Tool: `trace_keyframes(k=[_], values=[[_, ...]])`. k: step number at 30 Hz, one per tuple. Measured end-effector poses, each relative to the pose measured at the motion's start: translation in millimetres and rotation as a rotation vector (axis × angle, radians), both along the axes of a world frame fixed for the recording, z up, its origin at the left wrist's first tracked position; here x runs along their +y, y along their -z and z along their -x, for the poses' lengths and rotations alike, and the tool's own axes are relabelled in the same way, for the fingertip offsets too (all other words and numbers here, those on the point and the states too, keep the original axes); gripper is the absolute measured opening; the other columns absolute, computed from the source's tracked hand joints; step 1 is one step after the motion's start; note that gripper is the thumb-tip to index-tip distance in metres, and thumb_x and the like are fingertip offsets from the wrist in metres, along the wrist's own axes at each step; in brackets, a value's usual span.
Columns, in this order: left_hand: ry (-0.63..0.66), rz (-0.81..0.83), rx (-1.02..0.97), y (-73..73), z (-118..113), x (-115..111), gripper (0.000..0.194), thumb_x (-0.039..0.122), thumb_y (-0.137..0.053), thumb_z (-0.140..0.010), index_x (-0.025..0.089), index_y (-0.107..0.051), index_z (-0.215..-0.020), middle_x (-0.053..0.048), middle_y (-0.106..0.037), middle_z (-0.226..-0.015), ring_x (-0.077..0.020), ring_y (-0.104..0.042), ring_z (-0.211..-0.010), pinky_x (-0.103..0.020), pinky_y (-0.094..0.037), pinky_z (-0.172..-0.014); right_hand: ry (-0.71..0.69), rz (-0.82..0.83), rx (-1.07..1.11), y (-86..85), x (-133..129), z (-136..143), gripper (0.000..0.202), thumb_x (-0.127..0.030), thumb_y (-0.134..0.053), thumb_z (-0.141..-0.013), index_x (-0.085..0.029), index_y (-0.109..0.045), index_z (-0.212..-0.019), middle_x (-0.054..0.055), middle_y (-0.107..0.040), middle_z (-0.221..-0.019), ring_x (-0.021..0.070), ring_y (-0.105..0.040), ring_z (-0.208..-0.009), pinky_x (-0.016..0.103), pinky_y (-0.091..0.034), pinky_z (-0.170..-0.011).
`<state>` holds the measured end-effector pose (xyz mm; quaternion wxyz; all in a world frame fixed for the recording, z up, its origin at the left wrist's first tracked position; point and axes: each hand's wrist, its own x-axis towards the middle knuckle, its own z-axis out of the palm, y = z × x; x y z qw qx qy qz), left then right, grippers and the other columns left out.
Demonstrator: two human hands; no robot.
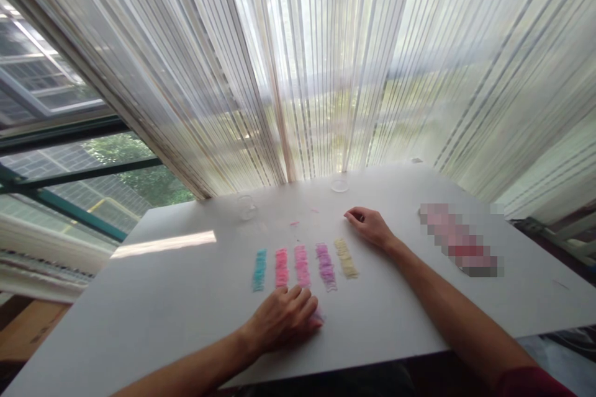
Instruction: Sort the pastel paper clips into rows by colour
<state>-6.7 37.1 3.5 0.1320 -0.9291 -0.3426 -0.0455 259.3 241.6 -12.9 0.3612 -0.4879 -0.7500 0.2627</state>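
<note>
Five short strips of thin, small pieces lie side by side on the white table (177, 298): teal (259, 270), coral (282, 268), pink (302, 265), purple (326, 267) and pale yellow (346, 258). They look like little bands, but their kind is too blurred to tell. My left hand (286, 317) rests at the near ends of the coral and pink strips, fingers curled in. Something pale purple and see-through (319, 315) pokes out beside its fingers. Beyond the yellow strip, to its right, my right hand (370, 227) is closed with fingertips together; whatever they hold is hidden.
Two clear round pieces, one (246, 206) at back left and one (339, 186) at back middle, lie on the table. Loose pink bits (295, 224) are scattered behind the strips. A blurred-out object (459, 242) lies at right. A sheer curtain (316, 74) hangs behind the table.
</note>
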Motion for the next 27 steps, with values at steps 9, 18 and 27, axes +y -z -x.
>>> trace_keyframes(k=[9, 18, 27], values=[[-0.053, 0.104, -0.123, -0.6, 1.0, -6.7, 0.022, 0.039, -0.047, -0.107, 0.019, -0.054, -0.102, -0.005, -0.067, -0.091, -0.0219, -0.064, -0.08, -0.033, -0.051, -0.064, -0.005, 0.01, 0.001, -0.5, -0.1, 0.8, 0.028, -0.039, -0.058, -0.089, -0.021, -0.078, -0.086, 0.005, -0.08, -0.084, 0.0195, -0.069, -0.073, 0.03, -0.055, -0.075], [-0.021, 0.187, -0.15, 2.6, -10.4, -5.8, 0.016, 0.033, -0.05, -0.105, 0.019, -0.054, -0.099, -0.004, -0.066, -0.09, -0.0187, -0.062, -0.074, -0.031, -0.051, -0.062, -0.01, 0.002, -0.001, 0.3, 0.2, 0.1, 0.026, -0.037, -0.059, -0.09, -0.021, -0.078, -0.086, 0.005, -0.08, -0.084, 0.0199, -0.069, -0.073, 0.031, -0.055, -0.075], [0.02, 0.113, -0.22, 1.4, -7.5, -7.4, 0.02, 0.038, -0.05, -0.105, 0.02, -0.057, -0.101, -0.004, -0.068, -0.088, -0.0202, -0.063, -0.074, -0.033, -0.046, -0.059, -0.018, 0.012, 0.007, 0.6, 0.1, 0.0, 0.024, -0.035, -0.059, -0.09, -0.021, -0.079, -0.086, 0.005, -0.08, -0.085, 0.0193, -0.069, -0.073, 0.03, -0.054, -0.075]])
